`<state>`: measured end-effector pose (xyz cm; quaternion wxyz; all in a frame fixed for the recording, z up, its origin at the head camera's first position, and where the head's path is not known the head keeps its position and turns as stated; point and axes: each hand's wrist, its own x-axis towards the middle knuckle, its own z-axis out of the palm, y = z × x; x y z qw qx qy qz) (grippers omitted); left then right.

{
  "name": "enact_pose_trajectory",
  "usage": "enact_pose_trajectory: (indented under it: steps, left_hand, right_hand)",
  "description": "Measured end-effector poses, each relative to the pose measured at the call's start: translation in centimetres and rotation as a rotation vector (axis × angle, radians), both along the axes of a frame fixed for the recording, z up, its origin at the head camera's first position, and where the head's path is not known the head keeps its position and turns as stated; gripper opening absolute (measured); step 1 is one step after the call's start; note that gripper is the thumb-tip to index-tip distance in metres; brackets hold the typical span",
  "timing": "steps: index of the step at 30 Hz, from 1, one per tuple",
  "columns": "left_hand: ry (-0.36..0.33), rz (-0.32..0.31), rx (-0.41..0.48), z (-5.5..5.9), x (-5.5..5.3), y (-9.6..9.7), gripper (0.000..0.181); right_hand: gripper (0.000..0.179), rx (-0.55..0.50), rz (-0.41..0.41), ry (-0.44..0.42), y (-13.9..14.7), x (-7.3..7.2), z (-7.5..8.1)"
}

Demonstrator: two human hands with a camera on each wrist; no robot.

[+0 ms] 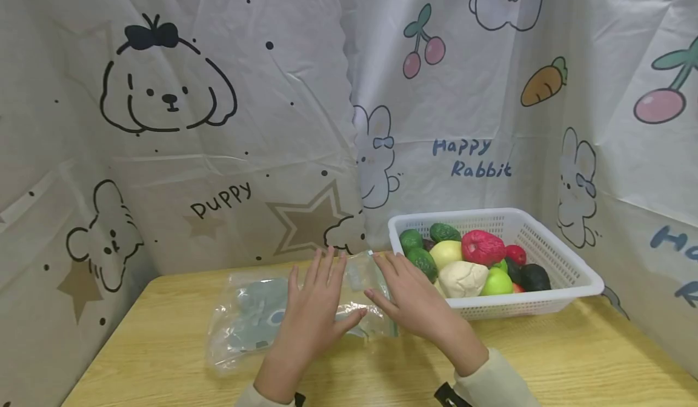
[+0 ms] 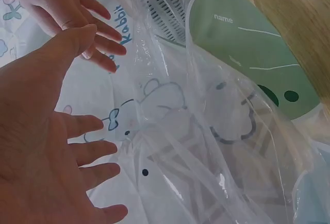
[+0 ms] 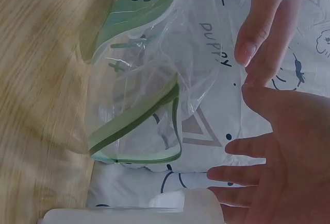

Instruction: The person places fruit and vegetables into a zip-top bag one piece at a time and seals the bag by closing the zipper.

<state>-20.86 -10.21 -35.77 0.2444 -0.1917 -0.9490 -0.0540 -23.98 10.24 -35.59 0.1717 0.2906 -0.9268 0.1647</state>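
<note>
A clear plastic zip bag (image 1: pixel 248 313) with green printed patches lies on the table, its mouth towards the basket. In the right wrist view its green zip strip (image 3: pixel 136 123) stands apart in a triangular loop, so the mouth gapes. My left hand (image 1: pixel 313 310) is over the middle of the bag, fingers spread and straight. By the mouth end is my right hand (image 1: pixel 411 298), also with extended fingers, close to the basket's near left corner. Neither hand grips anything. The left wrist view shows a green patch (image 2: pixel 232 28) printed with "name".
A white perforated basket (image 1: pixel 578 286) stands on the right of the wooden table (image 1: pixel 147 340). It holds several fruits and vegetables, among them a red wrinkled one (image 1: pixel 483 248), a green apple (image 1: pixel 497 282) and a dark avocado (image 1: pixel 535 278). Printed cloth (image 1: pixel 294 122) hangs around the table.
</note>
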Motion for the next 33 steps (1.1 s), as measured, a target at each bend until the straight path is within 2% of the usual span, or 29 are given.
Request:
enact_pose_trajectory:
  steps: [8, 12, 16, 21, 25, 26, 28, 31, 33]
  left_hand:
    - [0.003, 0.014, 0.015, 0.7, 0.0, -0.3, 0.097]
    - [0.004, 0.019, 0.022, 1.1, 0.1, -0.5, 0.096]
    - [-0.027, 0.000, 0.041, 1.1, 0.3, -0.4, 0.094]
    - [-0.075, -0.025, 0.051, 0.7, 0.4, -0.2, 0.092]
    - [-0.077, -0.021, 0.053, 0.7, 0.4, -0.1, 0.090]
    - [-0.078, -0.023, 0.053, 0.7, 0.4, -0.1, 0.090]
    - [-0.093, -0.034, 0.061, 0.8, 0.4, -0.1, 0.089]
    - [-0.129, -0.058, 0.067, 0.9, 0.5, 0.0, 0.091]
    - [-0.141, -0.059, 0.081, 1.0, 0.5, 0.0, 0.094]
  right_hand:
    - [0.063, -0.097, 0.015, -0.124, -0.4, 0.0, 0.2]
    - [0.056, -0.127, 0.007, -0.107, -0.7, 0.0, 0.1]
    - [0.052, -0.167, -0.002, -0.121, -1.1, 0.4, -0.5]
    - [0.055, -0.210, 0.019, -0.168, -1.4, 0.8, -2.0]
    - [0.064, -0.271, 0.020, -0.139, -1.9, 0.8, -2.5]
    - [0.069, -0.317, 0.022, -0.148, -2.0, 0.8, -2.4]
    - [0.083, -0.476, 0.035, -0.240, -2.3, 0.8, -1.9]
    - [0.099, -0.800, 0.063, -0.503, -2.7, 1.0, -0.7]
    - [0.100, -0.987, 0.067, -0.674, -2.8, 1.2, 0.1]
